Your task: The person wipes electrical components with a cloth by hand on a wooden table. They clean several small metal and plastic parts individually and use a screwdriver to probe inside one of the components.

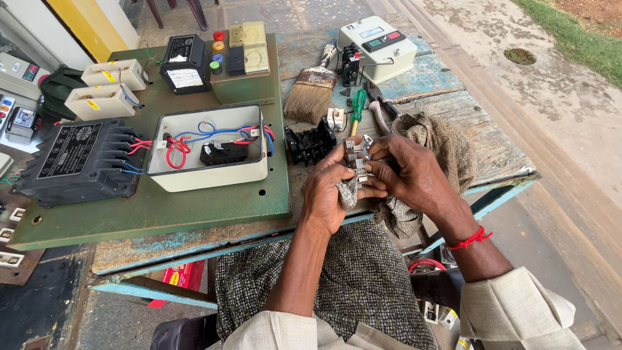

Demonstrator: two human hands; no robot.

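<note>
A worn blue wooden table [453, 78] is observed. A green panel [162, 207], paintbrush [312, 91], screwdriver [357, 107] and cloth [444, 146] are laid on it.

paintbrush [311, 91]: 1 | green screwdriver [357, 107]: 1 | pliers [381, 110]: 1 | cream fuse carriers [100, 100]: 2 | open switch box [207, 175]: 1

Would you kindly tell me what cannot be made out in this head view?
- Small metal part: its lower half is hidden by the left hand, the right hand and the cloth.
- Pliers: the handles run under the cloth.
- White device: its markings are too small to make out.
- Grey meter: partly hidden behind other boxes.
</note>
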